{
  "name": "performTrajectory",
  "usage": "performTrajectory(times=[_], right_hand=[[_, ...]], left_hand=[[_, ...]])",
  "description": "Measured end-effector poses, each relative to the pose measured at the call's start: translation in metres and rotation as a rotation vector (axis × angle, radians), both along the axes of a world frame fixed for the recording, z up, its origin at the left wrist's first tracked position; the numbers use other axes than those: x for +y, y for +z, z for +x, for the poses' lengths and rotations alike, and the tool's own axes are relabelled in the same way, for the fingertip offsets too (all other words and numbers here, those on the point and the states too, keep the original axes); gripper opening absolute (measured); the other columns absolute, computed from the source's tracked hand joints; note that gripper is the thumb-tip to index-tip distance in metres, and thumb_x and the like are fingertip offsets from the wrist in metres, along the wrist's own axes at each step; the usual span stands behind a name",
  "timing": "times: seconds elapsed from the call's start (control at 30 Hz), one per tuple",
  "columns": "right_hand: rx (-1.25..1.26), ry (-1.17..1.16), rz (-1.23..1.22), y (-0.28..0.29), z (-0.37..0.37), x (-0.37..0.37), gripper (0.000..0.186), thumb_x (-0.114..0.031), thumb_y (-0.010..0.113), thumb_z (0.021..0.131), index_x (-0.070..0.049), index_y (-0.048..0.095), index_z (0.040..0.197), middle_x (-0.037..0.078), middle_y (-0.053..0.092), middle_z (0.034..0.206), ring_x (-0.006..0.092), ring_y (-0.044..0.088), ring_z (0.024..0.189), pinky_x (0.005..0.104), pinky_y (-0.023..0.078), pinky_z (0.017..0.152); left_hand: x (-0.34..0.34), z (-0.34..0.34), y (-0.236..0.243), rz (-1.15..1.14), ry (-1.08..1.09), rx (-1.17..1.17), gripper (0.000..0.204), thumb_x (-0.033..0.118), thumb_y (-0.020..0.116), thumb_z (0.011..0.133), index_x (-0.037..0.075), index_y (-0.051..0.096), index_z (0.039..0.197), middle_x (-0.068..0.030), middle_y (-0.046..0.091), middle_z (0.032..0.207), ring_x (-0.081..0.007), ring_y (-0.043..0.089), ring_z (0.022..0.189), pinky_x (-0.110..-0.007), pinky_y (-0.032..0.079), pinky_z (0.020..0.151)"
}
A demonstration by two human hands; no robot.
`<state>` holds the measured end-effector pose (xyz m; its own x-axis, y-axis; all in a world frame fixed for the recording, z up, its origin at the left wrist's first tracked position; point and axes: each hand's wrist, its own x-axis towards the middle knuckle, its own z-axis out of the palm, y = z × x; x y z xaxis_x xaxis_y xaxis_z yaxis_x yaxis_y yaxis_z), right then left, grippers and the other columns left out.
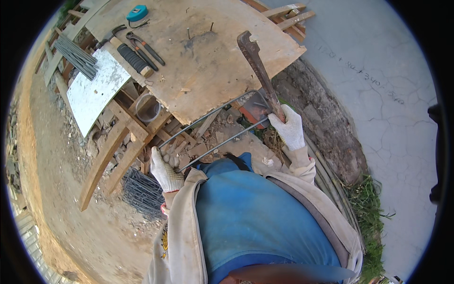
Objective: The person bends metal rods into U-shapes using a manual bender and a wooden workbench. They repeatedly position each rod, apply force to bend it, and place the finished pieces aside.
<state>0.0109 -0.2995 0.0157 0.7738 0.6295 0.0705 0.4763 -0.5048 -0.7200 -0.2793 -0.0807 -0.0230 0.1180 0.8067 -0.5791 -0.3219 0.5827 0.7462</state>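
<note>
Both my hands wear whitish knitted gloves. My left hand is closed around the near-left end of a thin steel rod bent into a long, narrow loop. The loop stretches to the right, and its far end lies by the table edge, beside my right hand. My right hand grips the lower end of a rusty rebar bending bar, whose notched head points up and away over the table's right side. Whether my right fingers also touch the rod cannot be made out.
The worn plywood tabletop has upright nails. On it lie a teal tape measure, pincers and a hammer. Left are straight rods, a white panel, a clear tub and a bent-rod pile.
</note>
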Motion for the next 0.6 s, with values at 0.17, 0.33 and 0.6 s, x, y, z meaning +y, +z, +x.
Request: performTrajectory(times=[0.17, 0.33, 0.6], right_hand=[[0.03, 0.006, 0.044, -0.005, 0.002, -0.002, 0.035, -0.027, 0.077, 0.09, 0.001, 0.054, 0.09, 0.01, 0.041, 0.073, 0.0193, 0.039, 0.071, 0.0343, 0.043, 0.065], [0.167, 0.025, 0.059, -0.014, 0.011, -0.005, 0.037, -0.031, 0.074, 0.092, 0.001, 0.057, 0.094, 0.009, 0.043, 0.075, 0.0185, 0.04, 0.072, 0.0344, 0.043, 0.067], [0.229, 0.096, 0.019, -0.023, 0.033, -0.014, 0.036, -0.031, 0.075, 0.092, 0.001, 0.062, 0.099, 0.011, 0.049, 0.077, 0.0197, 0.045, 0.073, 0.0351, 0.045, 0.07]], left_hand=[[-0.014, -0.004, -0.004, -0.002, 0.032, 0.091, 0.034, 0.037, 0.06, 0.107, 0.01, 0.053, 0.087, 0.002, 0.043, 0.064, -0.0101, 0.035, 0.049, -0.029, 0.034, 0.048], [-0.036, -0.029, 0.005, 0.043, -0.102, 0.059, 0.036, 0.039, 0.058, 0.107, 0.008, 0.058, 0.088, 0.0007, 0.048, 0.066, -0.0113, 0.042, 0.052, -0.029, 0.039, 0.049], [-0.081, -0.044, 0.004, 0.073, -0.114, 0.08, 0.034, 0.035, 0.054, 0.11, 0.007, 0.06, 0.092, 0.0003, 0.05, 0.069, -0.0102, 0.046, 0.055, -0.026, 0.041, 0.05]])
